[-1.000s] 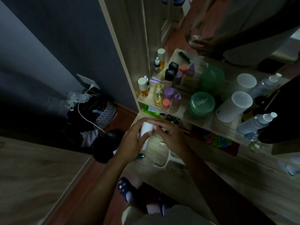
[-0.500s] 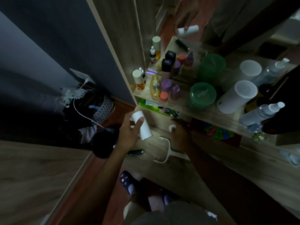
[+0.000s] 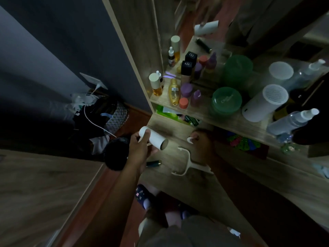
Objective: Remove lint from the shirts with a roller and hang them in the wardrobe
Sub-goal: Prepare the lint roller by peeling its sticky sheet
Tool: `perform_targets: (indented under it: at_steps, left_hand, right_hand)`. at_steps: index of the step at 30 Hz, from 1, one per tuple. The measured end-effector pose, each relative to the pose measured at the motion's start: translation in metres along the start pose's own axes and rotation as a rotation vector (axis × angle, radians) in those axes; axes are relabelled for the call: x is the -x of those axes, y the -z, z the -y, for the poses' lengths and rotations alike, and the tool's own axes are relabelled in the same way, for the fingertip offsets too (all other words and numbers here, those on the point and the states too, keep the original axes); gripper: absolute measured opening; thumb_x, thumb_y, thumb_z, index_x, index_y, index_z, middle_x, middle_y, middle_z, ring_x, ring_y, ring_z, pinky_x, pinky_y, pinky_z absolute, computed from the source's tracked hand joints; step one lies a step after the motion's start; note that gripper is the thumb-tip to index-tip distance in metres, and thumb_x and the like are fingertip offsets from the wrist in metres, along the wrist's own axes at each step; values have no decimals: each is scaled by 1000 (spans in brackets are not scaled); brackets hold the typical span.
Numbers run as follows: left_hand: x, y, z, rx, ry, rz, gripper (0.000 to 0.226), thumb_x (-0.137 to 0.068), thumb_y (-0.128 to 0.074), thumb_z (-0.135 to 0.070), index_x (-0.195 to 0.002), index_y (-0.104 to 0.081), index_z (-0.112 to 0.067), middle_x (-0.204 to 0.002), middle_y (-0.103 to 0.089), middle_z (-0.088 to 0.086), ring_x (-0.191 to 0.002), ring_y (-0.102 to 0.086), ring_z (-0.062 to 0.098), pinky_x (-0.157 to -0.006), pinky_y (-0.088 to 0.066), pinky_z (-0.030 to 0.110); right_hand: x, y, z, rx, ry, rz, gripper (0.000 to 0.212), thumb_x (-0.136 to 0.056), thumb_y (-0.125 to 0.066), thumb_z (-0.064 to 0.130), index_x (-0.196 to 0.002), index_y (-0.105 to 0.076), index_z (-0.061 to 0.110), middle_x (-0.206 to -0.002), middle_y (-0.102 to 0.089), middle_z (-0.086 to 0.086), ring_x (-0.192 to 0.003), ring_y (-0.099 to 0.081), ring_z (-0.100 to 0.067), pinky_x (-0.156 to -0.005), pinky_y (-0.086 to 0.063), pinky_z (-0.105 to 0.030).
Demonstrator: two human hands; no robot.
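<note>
Left hand (image 3: 140, 151) grips lint roll (image 3: 154, 139), hollow end facing right hand (image 3: 203, 144) for loading. Right hand seems to pinch 1 white scrap (image 3: 189, 139). Empty roller handle (image 3: 189, 164) lies just below it.

Green tub (image 3: 227, 101); white cylinder (image 3: 261, 106); spray bottle (image 3: 292, 121)

The roll (image 3: 153, 140), end cap (image 3: 189, 139) and roller frame (image 3: 186, 164) were white, the jar (image 3: 226, 100) green, the basket (image 3: 116, 116) lattice-patterned, the slipper (image 3: 141, 195) dotted
</note>
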State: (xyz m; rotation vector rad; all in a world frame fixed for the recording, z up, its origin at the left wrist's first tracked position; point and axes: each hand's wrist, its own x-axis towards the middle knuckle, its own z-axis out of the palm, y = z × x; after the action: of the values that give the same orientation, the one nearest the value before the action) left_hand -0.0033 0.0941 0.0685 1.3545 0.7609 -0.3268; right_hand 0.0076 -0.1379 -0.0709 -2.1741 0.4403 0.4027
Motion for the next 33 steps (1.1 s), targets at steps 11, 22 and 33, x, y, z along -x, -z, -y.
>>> perform_targets:
  at_steps: [11, 22, 33]
  left_hand:
    - [7, -5, -10, 155, -36, -16, 46, -100, -61, -34, -138, -47, -11, -137, -57, 20, -106, -66, 27, -64, -61, 34]
    - [19, -6, -17, 203, -37, 3, 46, -101, -59, -34, -139, -46, -10, -133, -60, 21, -100, -69, 28, -65, -62, 34]
    - [28, -8, -21, 203, -62, 60, 45, -102, -58, -33, -138, -46, -9, -136, -57, 23, -118, -65, 35, -70, -61, 37]
  right_hand:
    - [60, 36, 85, -640, 140, 20, 8, -78, -81, 5, -81, -75, 9, -70, -73, -2, -53, -59, -3, -53, -46, -19]
    - [98, 41, 121, -773, 207, 125, 8, -78, -81, 8, -82, -75, 12, -80, -74, -20, -62, -56, -23, -57, -45, -31]
    - [101, 37, 126, -702, 242, 64, 10, -79, -80, 7, -83, -71, 10, -91, -74, -11, -86, -70, -21, -64, -55, -24]
